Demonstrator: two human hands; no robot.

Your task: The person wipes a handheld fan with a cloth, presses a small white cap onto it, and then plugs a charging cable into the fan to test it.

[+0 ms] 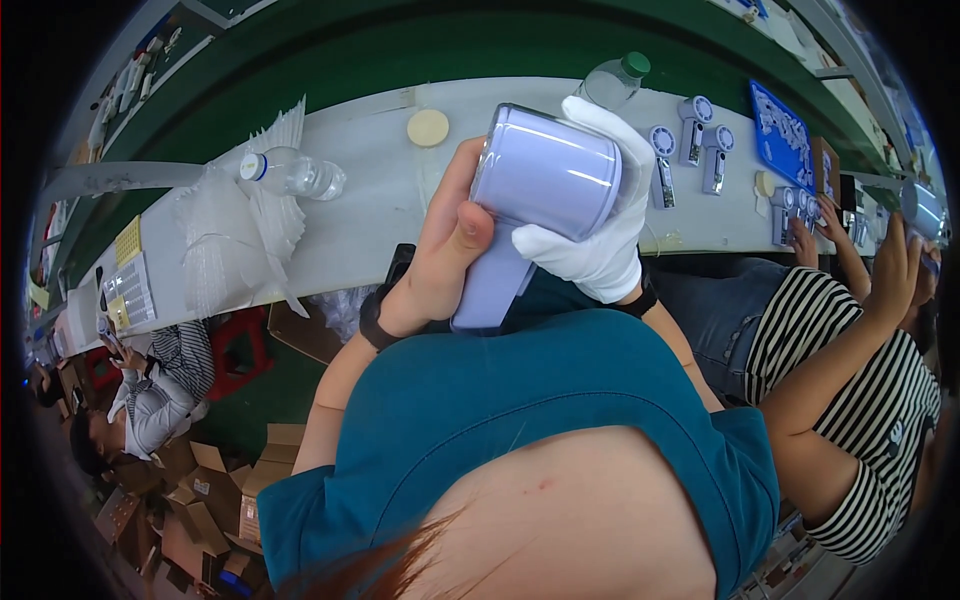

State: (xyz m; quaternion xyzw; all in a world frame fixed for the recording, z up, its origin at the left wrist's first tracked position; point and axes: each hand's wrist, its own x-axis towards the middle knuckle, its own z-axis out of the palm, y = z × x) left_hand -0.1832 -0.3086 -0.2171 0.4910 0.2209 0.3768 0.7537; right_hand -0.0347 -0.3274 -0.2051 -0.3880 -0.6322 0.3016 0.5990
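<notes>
Close to my chest, both my hands hold a lavender handheld fan [548, 170] with a wide rounded head and a flat handle. My bare left hand [440, 250] is closed on it, with the thumb by the join of head and handle and the fingers along the left side of the head. My right hand [600, 262], in a white glove, wraps round the right side of the head, its fingers reaching to the top and its thumb lying below. The fan is tilted, its handle pointing down toward me. Part of the left fingers is hidden behind the fan.
On the white table [375, 150] lie a cream disc [428, 128], a water bottle [292, 174] and white foam sleeves [225, 235]. A green-capped bottle [612, 84] is behind the fan. Several lavender fans [692, 130] and a blue tray [782, 135] are at right, near a striped-shirted co-worker [850, 380].
</notes>
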